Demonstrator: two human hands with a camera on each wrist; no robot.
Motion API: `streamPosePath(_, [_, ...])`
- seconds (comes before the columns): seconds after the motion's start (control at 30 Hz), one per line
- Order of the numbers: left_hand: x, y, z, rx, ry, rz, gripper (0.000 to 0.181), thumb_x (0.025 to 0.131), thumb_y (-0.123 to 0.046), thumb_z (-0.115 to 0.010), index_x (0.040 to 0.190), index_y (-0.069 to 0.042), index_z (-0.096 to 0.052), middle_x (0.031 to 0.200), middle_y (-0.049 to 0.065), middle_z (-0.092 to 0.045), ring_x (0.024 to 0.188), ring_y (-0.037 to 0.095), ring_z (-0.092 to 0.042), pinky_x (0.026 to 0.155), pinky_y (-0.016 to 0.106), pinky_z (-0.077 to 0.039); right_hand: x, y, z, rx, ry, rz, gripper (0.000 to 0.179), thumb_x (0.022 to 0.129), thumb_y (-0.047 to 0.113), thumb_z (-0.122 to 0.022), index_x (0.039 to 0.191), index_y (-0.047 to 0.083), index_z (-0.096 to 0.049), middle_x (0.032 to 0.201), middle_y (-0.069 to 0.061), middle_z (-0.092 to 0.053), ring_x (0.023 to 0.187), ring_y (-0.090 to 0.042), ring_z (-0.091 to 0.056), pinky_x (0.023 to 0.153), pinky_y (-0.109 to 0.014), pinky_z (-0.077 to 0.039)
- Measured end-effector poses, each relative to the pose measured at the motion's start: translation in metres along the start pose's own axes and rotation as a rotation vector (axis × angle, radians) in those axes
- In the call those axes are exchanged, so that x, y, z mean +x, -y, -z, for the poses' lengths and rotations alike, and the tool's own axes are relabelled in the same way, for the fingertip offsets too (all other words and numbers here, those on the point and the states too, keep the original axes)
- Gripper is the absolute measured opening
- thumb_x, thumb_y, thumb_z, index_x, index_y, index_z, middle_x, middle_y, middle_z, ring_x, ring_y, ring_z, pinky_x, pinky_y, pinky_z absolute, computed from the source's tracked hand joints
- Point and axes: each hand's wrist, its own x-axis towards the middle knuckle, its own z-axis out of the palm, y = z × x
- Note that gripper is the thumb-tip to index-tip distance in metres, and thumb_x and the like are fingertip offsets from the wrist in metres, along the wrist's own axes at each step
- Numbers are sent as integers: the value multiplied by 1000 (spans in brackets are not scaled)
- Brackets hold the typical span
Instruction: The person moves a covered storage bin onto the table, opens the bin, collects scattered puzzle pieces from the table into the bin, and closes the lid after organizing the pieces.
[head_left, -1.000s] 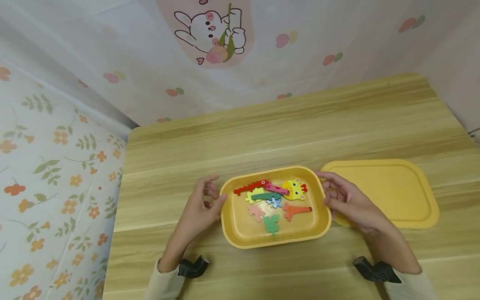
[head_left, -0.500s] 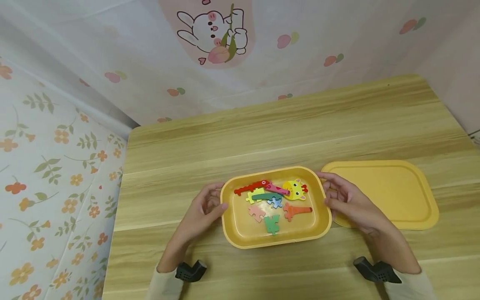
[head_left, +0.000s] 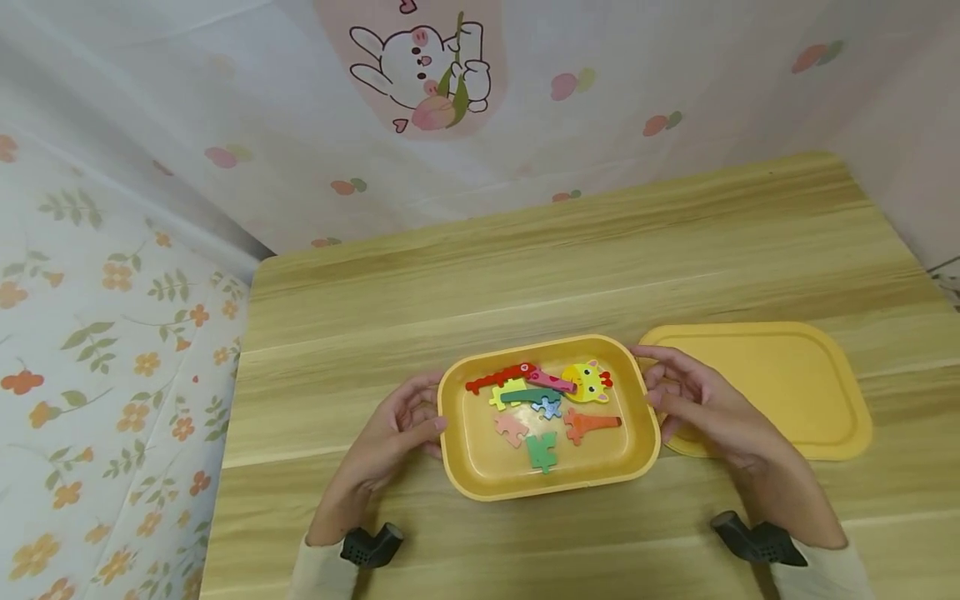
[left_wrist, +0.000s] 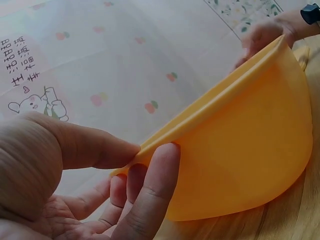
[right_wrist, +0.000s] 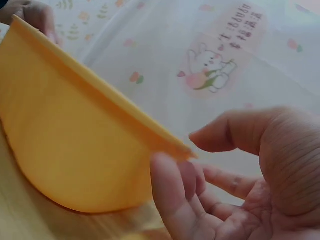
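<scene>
A yellow plastic box (head_left: 487, 454) sits on the table between both hands. Jigsaw pieces lie inside it: a yellow giraffe head (head_left: 592, 383), a long red piece (head_left: 498, 379), an orange piece (head_left: 596, 423), a green piece (head_left: 541, 452) and several more. My left hand (head_left: 393, 429) pinches the box's left rim, thumb on top and fingers against the outer wall (left_wrist: 240, 150). At the opposite end, my right hand (head_left: 697, 408) has its fingers curled at the outer wall (right_wrist: 75, 145), the thumb right at the rim.
A flat yellow lid (head_left: 780, 392) lies on the wooden table (head_left: 360, 308) to the right, partly behind the right hand. A white curtain (head_left: 637, 50) with a rabbit print hangs along the far edge, and a flowered cloth (head_left: 112, 375) hangs on the left.
My left hand has come in from beside the box, its thumb and fingers closing onto the left rim. The right hand and the pieces stay as they were.
</scene>
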Motion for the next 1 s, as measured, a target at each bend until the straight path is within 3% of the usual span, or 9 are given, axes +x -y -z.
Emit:
streamPosePath(0.17, [0,0,1,-10,6,1,65,98,4,-66,155,4,-36,121,7,-64,89,12,-73,67,31,-69,-10,7,15,-84,-201,15,48,108,-2,-52,154,6,-47,108,3,-61,87,-9,-62,62,-29,-63])
streamPosePath(0.47, [2,0,0,-2,5,12,65,98,6,-66,156,3,-35,120,8,-63,88,11,-72,67,30,-69,-30,1,34,-67,-469,129,37,103,-7,-59,138,5,-65,101,3,-73,82,-8,-70,67,-20,-65])
streamPosePath(0.53, [1,-1,0,-1,0,16,66,98,6,-66,156,3,-35,120,8,-62,88,11,-72,66,30,-69,-33,0,34,-145,-557,125,35,102,-4,-63,135,4,-68,98,5,-73,79,-6,-71,68,-16,-63])
streamPosePath(0.73, [0,-3,2,12,-10,27,66,98,6,-66,156,3,-35,120,7,-62,87,10,-73,67,31,-69,-44,0,39,-558,-805,27,34,99,6,-72,132,3,-70,94,20,-65,80,7,-64,67,-3,-54])
streamPosePath(1.0, [-1,0,4,-3,4,27,66,98,5,-66,156,3,-35,118,6,-63,88,11,-74,67,31,-69,-64,-10,50,-724,-985,-60,34,98,14,-74,130,5,-73,91,36,-59,86,14,-55,72,5,-42])
